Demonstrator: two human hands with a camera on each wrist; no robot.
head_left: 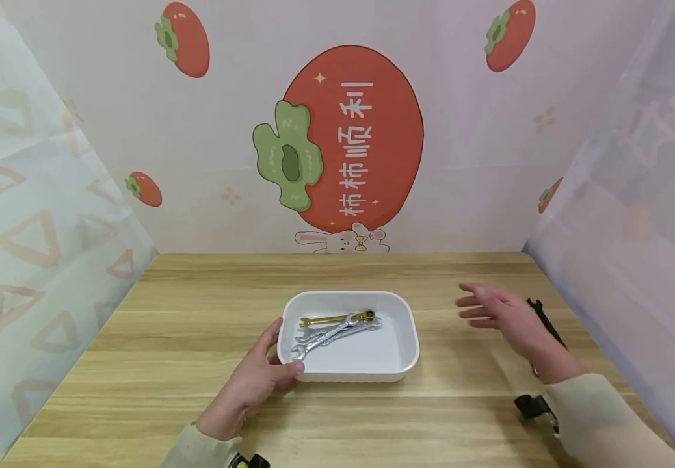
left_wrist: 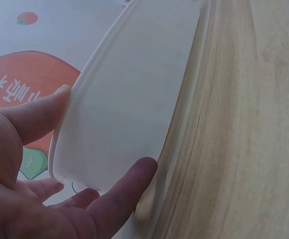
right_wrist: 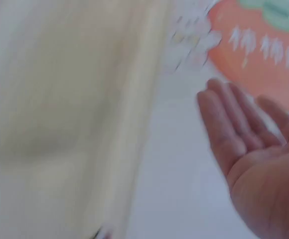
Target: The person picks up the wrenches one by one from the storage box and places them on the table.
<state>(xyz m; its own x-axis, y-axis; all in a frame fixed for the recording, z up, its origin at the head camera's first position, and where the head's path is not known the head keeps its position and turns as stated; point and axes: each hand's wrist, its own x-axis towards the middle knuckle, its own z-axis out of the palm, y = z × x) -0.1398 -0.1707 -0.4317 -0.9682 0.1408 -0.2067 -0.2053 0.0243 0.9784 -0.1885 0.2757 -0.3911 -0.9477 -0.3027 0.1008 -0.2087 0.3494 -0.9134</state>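
A white plastic tray stands on the table in the head view. Inside, toward its left, lie a gold ratchet wrench and several overlapping silver combination wrenches. My left hand grips the tray at its near left corner, thumb and fingers spread around the wall; the left wrist view shows fingertips against the white side. My right hand is held over the table, right of the tray, fingers extended and holding nothing. Close by it lies a dark wrench, partly hidden behind the wrist.
The wooden table ends at a back wall cloth printed with persimmons. Cloth side walls close in the left and right edges. A dark strap device sits at my right wrist.
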